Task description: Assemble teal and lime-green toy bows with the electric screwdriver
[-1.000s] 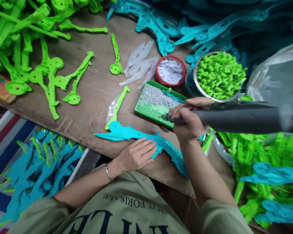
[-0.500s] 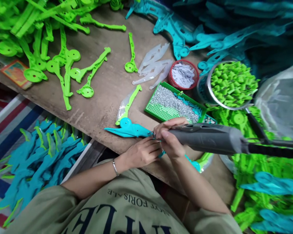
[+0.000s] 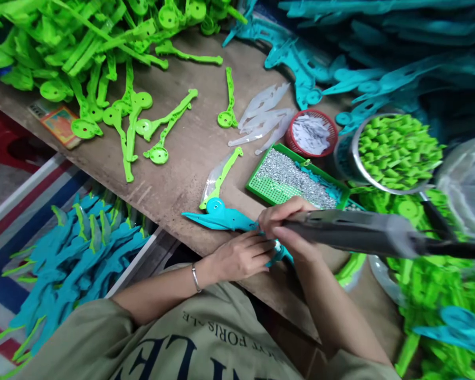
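My right hand is closed around a dark grey electric screwdriver, which lies nearly level with its cord running off to the right. Its tip is hidden behind my fingers, over a blue plastic toy part. With bent fingers, my left hand, a bracelet on its wrist, grips the middle of that part against the table. The part's round end joins a green arm with a clear film-like blade beside it. More of the blue plastic shows between my wrists.
A green basket of screws, a red basket of white pieces and a metal pot of green pieces stand beyond my hands. Green parts are heaped at back left. Blue assemblies lie at lower left.
The view has shifted, so the table's things appear farther right. Both hands stay at the blue part, and the screwdriver's angle differs slightly. More blue plastic shows between my wrists.
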Demonstrator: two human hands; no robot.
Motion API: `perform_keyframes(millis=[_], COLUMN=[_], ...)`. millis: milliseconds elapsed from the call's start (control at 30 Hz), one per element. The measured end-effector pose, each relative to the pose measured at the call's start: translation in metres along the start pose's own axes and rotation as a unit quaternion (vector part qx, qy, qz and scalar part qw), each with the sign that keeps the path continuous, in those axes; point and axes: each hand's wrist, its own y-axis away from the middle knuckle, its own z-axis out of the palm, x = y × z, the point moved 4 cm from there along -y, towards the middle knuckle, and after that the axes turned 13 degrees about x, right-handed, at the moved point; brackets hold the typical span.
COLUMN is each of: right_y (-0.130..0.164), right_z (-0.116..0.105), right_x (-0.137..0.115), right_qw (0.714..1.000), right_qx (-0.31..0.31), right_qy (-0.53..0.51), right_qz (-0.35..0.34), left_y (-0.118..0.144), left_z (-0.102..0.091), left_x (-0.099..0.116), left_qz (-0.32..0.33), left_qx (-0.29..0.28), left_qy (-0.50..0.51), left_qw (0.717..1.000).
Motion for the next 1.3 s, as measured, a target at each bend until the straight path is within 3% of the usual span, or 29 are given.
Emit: perform_keyframes(millis=[133, 200, 300, 700, 867, 967, 1067, 1200, 1300], right_y=[-0.03, -0.043, -0.054, -0.059, -0.058, -0.052, -0.041, -0.026, -0.019], right_z=[-0.02, -0.028, -0.036, -0.042, -0.034, -0.013, 0.021, 0.06, 0.076], right_x=[-0.013, -0.007, 0.008, 0.028, 0.01, -0.013, -0.026, -0.015, 0.004], right_qw=[0.968, 0.951, 0.948, 0.949, 0.95, 0.952, 0.97, 0.986, 0.992], right_qx=[0.189, 0.254, 0.279, 0.273, 0.264, 0.252, 0.199, 0.15, 0.117], right_qy=[-0.027, 0.003, 0.057, 0.1, 0.098, 0.069, 0.037, -0.018, -0.026], right_qz=[-0.166, -0.176, -0.143, -0.122, -0.137, -0.161, -0.134, -0.078, -0.041], left_y=[0.002, 0.003, 0.004, 0.001, 0.002, 0.004, 0.005, 0.006, 0.008], left_z=[0.0, 0.001, 0.003, 0.001, 0.002, 0.004, 0.008, 0.011, 0.012], left_x=[-0.002, -0.003, -0.003, -0.004, -0.003, -0.003, -0.004, -0.004, -0.002], left_qz=[-0.014, -0.015, -0.018, -0.023, -0.015, -0.012, -0.011, -0.02, -0.015], left_qx=[-0.01, -0.01, -0.013, 0.005, -0.009, -0.006, -0.016, -0.045, -0.053], left_qy=[0.005, 0.007, 0.01, 0.017, 0.006, 0.008, 0.013, 0.023, 0.023], left_qw=[1.0, 1.0, 1.0, 1.0, 1.0, 1.0, 1.0, 0.999, 0.998])
